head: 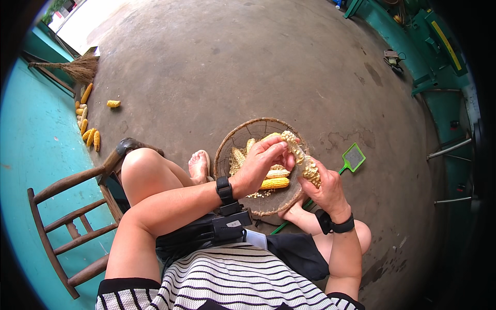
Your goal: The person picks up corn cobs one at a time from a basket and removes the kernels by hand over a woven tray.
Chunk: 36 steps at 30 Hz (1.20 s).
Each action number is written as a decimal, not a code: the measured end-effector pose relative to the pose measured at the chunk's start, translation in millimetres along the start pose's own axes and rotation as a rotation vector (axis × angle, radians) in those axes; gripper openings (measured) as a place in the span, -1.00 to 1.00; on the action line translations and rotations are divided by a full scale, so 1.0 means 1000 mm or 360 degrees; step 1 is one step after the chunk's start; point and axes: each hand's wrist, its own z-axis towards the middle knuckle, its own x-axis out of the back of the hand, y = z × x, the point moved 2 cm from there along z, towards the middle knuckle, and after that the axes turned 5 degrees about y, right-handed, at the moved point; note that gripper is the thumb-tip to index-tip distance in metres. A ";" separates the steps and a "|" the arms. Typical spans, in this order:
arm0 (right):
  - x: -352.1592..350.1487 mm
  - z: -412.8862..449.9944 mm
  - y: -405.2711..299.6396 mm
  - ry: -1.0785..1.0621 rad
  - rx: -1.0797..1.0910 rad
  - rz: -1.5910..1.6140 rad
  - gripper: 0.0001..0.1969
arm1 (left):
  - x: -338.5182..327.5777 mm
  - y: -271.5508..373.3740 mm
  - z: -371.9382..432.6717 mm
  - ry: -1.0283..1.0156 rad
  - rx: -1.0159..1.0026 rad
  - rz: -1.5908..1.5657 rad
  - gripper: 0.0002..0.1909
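A partly shelled corn cob (298, 153) is held at a slant above a round wicker basket (221, 149). Pale kernels cling to both its ends, and part of its middle is bare. My right hand (327, 190) grips its lower end. At the upper end, my left hand (267, 155) has its thumb against the kernels, with a fingertip showing behind the cob. Beneath the hands, the basket contains a yellow corn ear (276, 183), a paler ear (279, 173), further cobs and loose kernels (263, 193). My left forearm hides part of the basket.
A green fly swatter (353, 157) lies right of the basket. At left stand a wooden chair (73, 182) and a straw broom (81, 68); several corn ears (88, 135) lie along the turquoise wall (23, 128). One short ear (113, 103) lies apart. Green machinery (441, 42) stands at right.
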 end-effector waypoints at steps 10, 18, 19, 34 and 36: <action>0.004 -0.002 0.004 -0.0160 -0.0422 0.0541 -0.64 | 0.002 0.003 0.000 0.0000 -0.0014 0.0004 -0.65; 0.004 -0.003 0.007 -0.0213 -0.0477 0.0703 -0.65 | -0.002 0.006 0.000 0.0105 -0.0022 -0.0040 -0.74; 0.004 -0.003 0.007 -0.0219 -0.0469 0.0678 -0.65 | -0.002 0.006 0.000 0.0110 -0.0026 -0.0035 -0.74; -0.001 -0.001 0.001 -0.0010 -0.0030 0.0082 -0.54 | 0.004 0.002 0.002 0.0016 -0.0003 0.0031 -0.59; -0.002 -0.001 0.002 0.0042 0.0096 -0.0059 -0.49 | 0.004 0.002 0.002 0.0013 0.0001 0.0062 -0.61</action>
